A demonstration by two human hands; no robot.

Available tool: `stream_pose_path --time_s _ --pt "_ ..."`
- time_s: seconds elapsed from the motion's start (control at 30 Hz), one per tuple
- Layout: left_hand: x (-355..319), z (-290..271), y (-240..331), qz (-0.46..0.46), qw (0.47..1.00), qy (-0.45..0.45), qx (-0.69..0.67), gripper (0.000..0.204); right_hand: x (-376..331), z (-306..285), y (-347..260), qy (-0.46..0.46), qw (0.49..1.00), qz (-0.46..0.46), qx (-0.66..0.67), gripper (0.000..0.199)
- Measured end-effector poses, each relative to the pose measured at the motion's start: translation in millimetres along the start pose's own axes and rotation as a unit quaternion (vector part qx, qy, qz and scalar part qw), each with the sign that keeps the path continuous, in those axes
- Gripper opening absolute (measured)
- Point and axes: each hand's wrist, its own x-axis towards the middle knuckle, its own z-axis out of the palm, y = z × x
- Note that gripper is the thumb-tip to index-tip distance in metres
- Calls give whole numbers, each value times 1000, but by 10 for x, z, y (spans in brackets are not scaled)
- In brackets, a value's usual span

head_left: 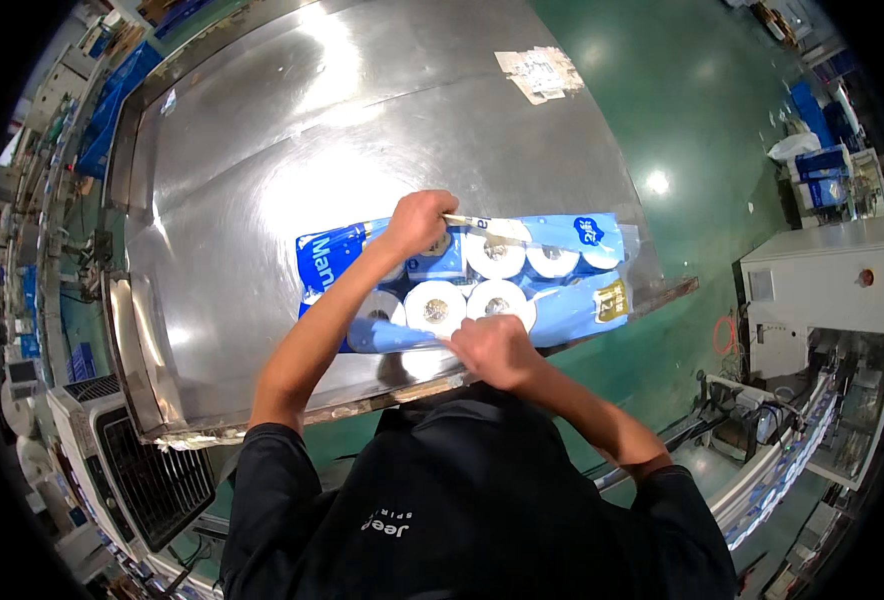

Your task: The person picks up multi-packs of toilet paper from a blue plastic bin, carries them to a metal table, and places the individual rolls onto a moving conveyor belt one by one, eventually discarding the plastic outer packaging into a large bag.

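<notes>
A blue plastic-wrapped pack [572, 307] of toilet rolls lies on the metal table in front of me. Its wrap is parted along the top, and white toilet rolls [435, 307] show in two rows through the gap. My left hand [424, 222] is closed on the far edge of the plastic wrap, above the rolls. On the near edge, the fingers of my right hand [497, 350] pinch the same wrap and draw it toward my body. Part of the pack is hidden behind my left forearm.
The shiny metal table [222, 190] has a raised rim on its left and a worn front edge. A torn paper label [540, 74] is stuck at its far right. Beyond the green floor stands a white machine cabinet [817, 280]; a black-grilled unit [152, 465] sits at lower left.
</notes>
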Motion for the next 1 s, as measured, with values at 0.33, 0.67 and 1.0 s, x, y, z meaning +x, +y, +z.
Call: stream_pose_path --time_s 0.33,0.67,1.0 --pt "-833 -364 379 34 995 45 87 34 20 -23 497 -123 987 74 70 30" --pt "-1414 -275 800 -97 975 9 200 49 215 -509 963 -146 986 -38 -68 50" --pt "-1134 -272 636 -188 939 -99 269 41 402 -123 1062 -152 970 -115 -151 17"
